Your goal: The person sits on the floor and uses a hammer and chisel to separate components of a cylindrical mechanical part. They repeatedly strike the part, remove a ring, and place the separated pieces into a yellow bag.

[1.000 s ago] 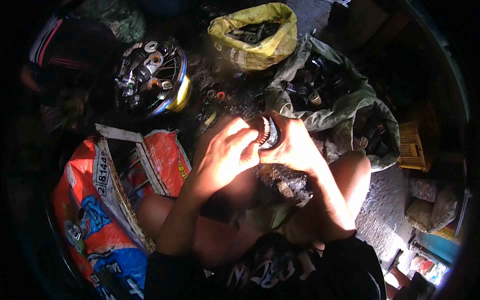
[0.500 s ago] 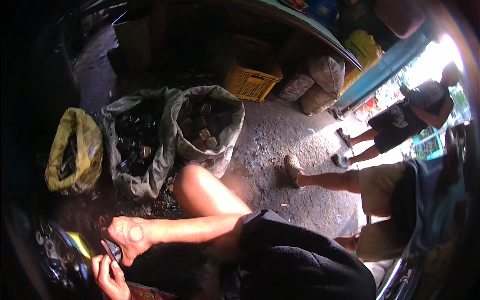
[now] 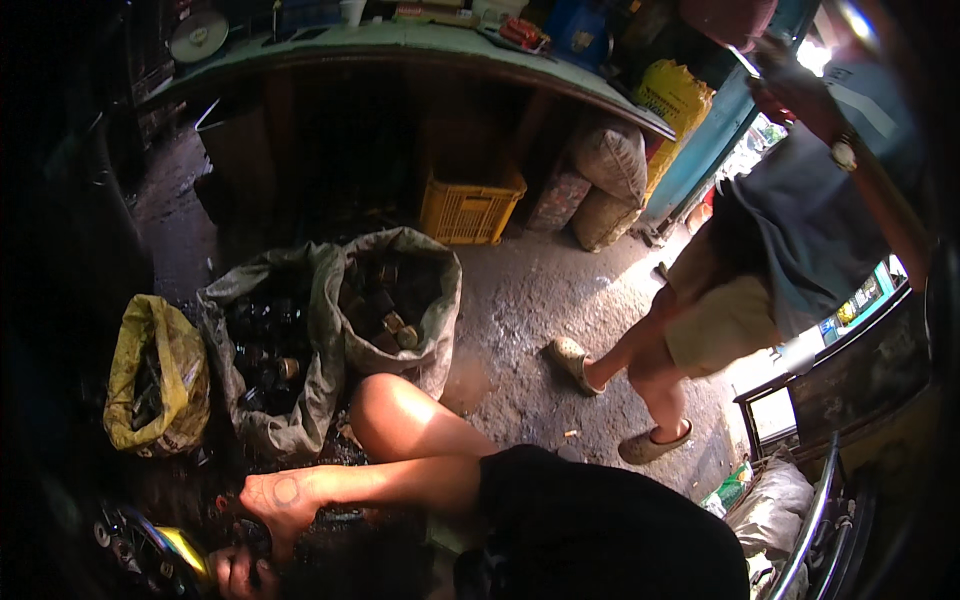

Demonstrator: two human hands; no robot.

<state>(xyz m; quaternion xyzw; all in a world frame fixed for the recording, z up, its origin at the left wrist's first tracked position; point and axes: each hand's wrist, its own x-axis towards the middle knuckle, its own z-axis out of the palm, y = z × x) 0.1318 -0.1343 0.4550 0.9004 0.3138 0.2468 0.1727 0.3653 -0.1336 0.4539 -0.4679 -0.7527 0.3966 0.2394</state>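
Both hands met low in the dark corner: right hand (image 3: 282, 497) and left hand (image 3: 232, 570) gripped a small dark part (image 3: 256, 545). Two open sacks (image 3: 330, 330) stood just beyond.

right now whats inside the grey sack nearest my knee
The grey sack stands open, holding dark, greasy metal parts, a few cylindrical pieces catching light near the top. What lies deeper is hidden under the pile and in shadow. The knee sits just in front of it.

small dark metal part (image 3: 255, 548), mostly hidden, low at left between both hands.
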